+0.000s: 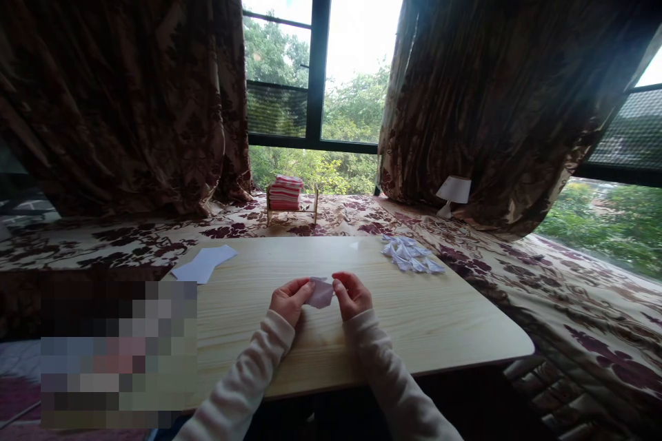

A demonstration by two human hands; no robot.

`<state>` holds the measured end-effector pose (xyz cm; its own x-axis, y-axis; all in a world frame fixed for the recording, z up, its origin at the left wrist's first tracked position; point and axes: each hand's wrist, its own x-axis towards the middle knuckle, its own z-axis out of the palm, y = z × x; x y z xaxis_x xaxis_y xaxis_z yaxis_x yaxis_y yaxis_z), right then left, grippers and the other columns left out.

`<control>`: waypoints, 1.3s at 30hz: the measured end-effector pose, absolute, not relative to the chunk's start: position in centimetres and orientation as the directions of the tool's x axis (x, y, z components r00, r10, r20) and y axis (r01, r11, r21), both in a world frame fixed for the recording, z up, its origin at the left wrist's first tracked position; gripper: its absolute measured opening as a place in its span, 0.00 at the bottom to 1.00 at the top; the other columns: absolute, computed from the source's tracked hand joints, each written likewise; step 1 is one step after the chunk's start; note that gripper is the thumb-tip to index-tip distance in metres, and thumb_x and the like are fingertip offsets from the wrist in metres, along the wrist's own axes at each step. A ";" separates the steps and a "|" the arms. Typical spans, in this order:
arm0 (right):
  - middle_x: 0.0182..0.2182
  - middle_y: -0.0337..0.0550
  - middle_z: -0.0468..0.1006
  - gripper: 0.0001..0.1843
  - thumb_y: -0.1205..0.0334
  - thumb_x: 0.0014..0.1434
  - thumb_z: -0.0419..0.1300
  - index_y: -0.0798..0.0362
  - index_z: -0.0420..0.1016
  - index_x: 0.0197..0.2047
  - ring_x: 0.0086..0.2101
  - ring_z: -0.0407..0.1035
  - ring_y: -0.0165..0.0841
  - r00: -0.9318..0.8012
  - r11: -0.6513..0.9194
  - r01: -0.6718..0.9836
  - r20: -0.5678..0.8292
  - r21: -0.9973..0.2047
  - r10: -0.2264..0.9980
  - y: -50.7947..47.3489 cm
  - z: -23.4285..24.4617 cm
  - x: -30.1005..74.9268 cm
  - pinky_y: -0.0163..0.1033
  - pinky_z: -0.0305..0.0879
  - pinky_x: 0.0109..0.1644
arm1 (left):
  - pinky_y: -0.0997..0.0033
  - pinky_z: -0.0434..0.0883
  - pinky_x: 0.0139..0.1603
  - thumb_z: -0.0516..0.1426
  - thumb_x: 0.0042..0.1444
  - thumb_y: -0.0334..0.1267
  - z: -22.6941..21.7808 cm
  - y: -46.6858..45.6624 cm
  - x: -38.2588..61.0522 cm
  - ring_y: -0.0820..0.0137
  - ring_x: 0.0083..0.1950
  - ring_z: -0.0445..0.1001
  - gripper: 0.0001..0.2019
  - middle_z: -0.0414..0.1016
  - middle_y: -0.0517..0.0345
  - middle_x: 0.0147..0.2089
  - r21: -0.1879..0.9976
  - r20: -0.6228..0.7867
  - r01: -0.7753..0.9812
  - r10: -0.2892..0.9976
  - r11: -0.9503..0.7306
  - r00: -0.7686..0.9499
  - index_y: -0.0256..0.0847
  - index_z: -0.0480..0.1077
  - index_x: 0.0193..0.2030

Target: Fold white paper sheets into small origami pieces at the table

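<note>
Wooden table point(424, 331): left hand point(289, 301), right hand point(353, 294) pinch paper point(321, 293).

Small pale lilac paper piece point(320, 293), partly folded, pinched between my fingertips, just above bench point(439, 324), 6 o'clock, near edge.

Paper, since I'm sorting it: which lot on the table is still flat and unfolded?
The flat white sheets at the table's far left corner. The pile at far right is folded pieces, and both hands hold a folded piece.
</note>
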<state>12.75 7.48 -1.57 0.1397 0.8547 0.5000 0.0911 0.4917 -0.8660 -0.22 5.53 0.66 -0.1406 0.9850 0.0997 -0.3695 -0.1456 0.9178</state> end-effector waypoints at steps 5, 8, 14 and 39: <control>0.22 0.40 0.71 0.07 0.60 0.49 0.55 0.55 0.70 0.28 0.24 0.65 0.30 0.095 0.495 0.126 0.507 -0.860 0.857 7.1 -1.2 12.7 0.33 0.61 0.26 | 0.72 0.69 0.31 0.65 0.32 0.37 0.6 5.5 -0.3 0.71 0.26 0.72 0.13 0.77 0.56 0.25 0.920 0.109 -0.364 0.986 -0.148 -0.126 0.35 0.75 0.28; 0.23 0.40 0.72 0.06 0.62 0.49 0.55 0.55 0.71 0.29 0.24 0.65 0.30 0.078 0.493 0.141 0.506 -0.858 0.859 6.8 -1.0 12.6 0.33 0.61 0.26 | 0.74 0.69 0.31 0.64 0.33 0.36 0.9 5.4 -0.3 0.72 0.26 0.72 0.11 0.77 0.57 0.25 0.925 0.127 -0.344 0.986 -0.158 -0.110 0.35 0.75 0.27; 0.24 0.40 0.71 0.10 0.63 0.48 0.56 0.56 0.69 0.36 0.25 0.66 0.29 0.059 0.507 0.129 0.517 -0.852 0.854 6.5 -0.8 12.4 0.32 0.61 0.26 | 0.73 0.69 0.32 0.63 0.33 0.34 1.1 5.3 -0.2 0.71 0.28 0.72 0.10 0.77 0.57 0.25 0.935 0.186 -0.286 0.977 -0.207 -0.102 0.35 0.75 0.27; 0.24 0.39 0.69 0.06 0.65 0.50 0.55 0.54 0.71 0.25 0.25 0.64 0.29 0.008 0.640 0.192 0.653 -0.744 0.757 6.0 -0.1 12.6 0.32 0.60 0.25 | 0.74 0.69 0.30 0.62 0.37 0.36 1.0 5.0 0.0 0.71 0.28 0.71 0.12 0.74 0.57 0.28 0.944 0.259 -0.189 0.962 -0.272 -0.090 0.36 0.74 0.32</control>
